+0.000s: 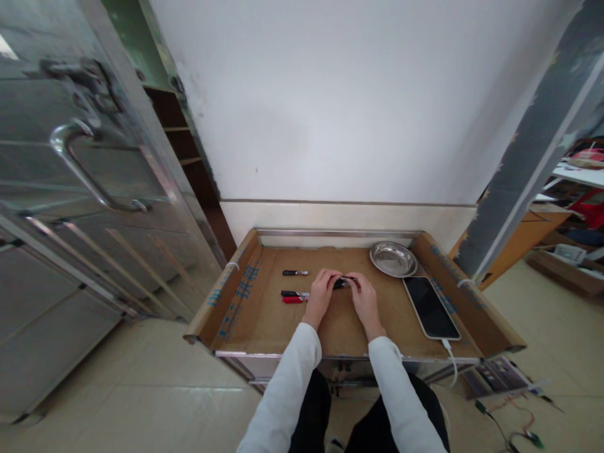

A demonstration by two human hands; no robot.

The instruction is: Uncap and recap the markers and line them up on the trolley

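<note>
My left hand [321, 293] and my right hand [363, 298] are close together over the cardboard-lined cart top, fingers pinched. Between their fingertips is a slim black marker [340, 284], partly covered by the fingers, so its ends are hard to make out. Left of my hands lies a black marker [294, 294] directly beside a red marker [293, 300]; my left hand hides their right ends. Farther back, another black marker [295, 272] rests by itself.
A round steel dish [393, 259] stands at the back right of the cardboard [257, 327]. In front of it lies a phone [430, 307] with a white cable [450, 358] hanging over the front edge. Raised cardboard sides flank the cart; a metal door [155, 189] is at left.
</note>
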